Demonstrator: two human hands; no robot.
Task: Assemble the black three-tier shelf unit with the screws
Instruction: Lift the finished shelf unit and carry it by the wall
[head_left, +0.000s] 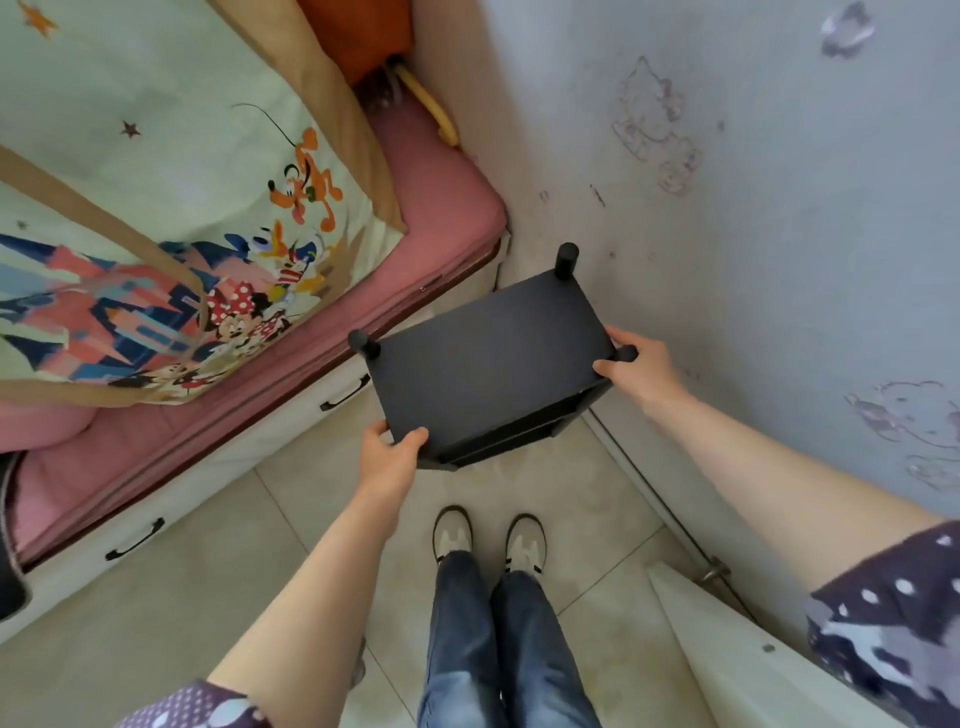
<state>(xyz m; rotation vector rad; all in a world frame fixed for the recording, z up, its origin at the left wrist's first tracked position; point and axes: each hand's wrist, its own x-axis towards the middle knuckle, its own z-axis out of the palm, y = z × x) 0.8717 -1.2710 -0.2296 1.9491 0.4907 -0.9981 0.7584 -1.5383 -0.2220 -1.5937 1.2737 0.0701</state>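
Down at the bottom, two legs in blue denim jeans (498, 649) and a pair of white trainers with dark trim (488, 540) stand on the pale beige tiled floor (260, 561). Both bare forearms reach up and forward from dotted dark sleeves. The left hand (387, 460) grips the near left corner of the black three-tier shelf unit (488, 364), thumb on the top panel and fingers (378, 430) curled under the edge. The right hand (631, 366) holds the right corner, its fingers wrapped round the panel's edge beside a short black cylindrical post (627, 353). So both hands are clamped on the unit. It sits between the bed and the wall, tilted in the frame, top panel facing the camera, lower tiers just showing beneath the near edge (whether its base touches the floor, I cannot tell). Two more black posts stick up from the top, one at the left corner (363, 343) and one at the far corner (566, 260). To the left, a white bed base with black drawer handles (343, 397) carries a pink mattress (431, 171) and a cream cartoon-print duvet (156, 208). To the right, a pale grey-blue wall (779, 208) bears faded cartoon stickers, with a white door edge (727, 649) lower right.
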